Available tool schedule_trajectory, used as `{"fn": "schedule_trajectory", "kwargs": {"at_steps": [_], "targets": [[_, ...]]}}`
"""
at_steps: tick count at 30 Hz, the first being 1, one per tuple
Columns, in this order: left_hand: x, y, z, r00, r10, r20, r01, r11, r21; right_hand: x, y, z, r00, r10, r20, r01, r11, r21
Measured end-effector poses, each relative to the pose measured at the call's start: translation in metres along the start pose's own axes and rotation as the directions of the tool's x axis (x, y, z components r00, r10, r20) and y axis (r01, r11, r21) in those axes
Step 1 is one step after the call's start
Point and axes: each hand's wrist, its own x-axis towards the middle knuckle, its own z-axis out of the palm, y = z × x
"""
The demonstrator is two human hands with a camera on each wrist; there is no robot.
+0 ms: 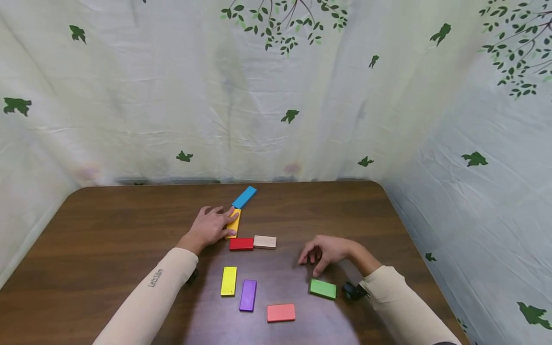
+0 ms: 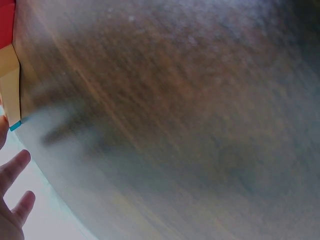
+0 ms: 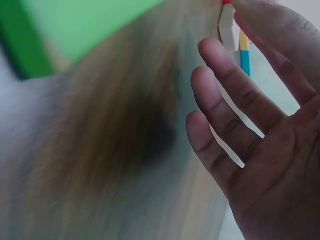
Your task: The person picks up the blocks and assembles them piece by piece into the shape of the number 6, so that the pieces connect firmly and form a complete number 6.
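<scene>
My left hand [image 1: 210,227] reaches over an orange-yellow block [image 1: 234,224], its thumb and spread fingers touching it. At the far end of that block a blue block [image 1: 244,197] lies at a slant. By its near end lies a red block [image 1: 241,244], end to end with a pale beige block [image 1: 265,242]. To the right, my right hand [image 1: 329,252] hovers with loosely bent fingers, just beyond a green block [image 1: 323,289]; nothing is in its grasp. The right wrist view shows the fingers of the right hand [image 3: 265,130] apart from the green block [image 3: 95,25].
Nearer to me lie a yellow block [image 1: 229,281], a purple block [image 1: 247,295] and a coral-pink block [image 1: 281,313], separate from each other. The brown wooden table [image 1: 129,230] ends at a white curtain [image 1: 151,96] with green prints, at the back and the sides.
</scene>
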Motion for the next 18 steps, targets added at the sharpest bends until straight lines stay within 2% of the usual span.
{"fn": "schedule_trajectory", "kwargs": {"at_steps": [8,18], "targets": [[0.0,0.0,0.001,1.0,0.0,0.002,0.0,1.0,0.001,-0.017,0.001,0.012,0.997,0.053,0.048,-0.056,0.996,0.064],[0.002,0.0,0.002,1.0,-0.007,0.008,0.007,1.0,-0.014,-0.035,0.004,0.027,1.0,0.003,0.008,-0.002,0.998,-0.057]]}}
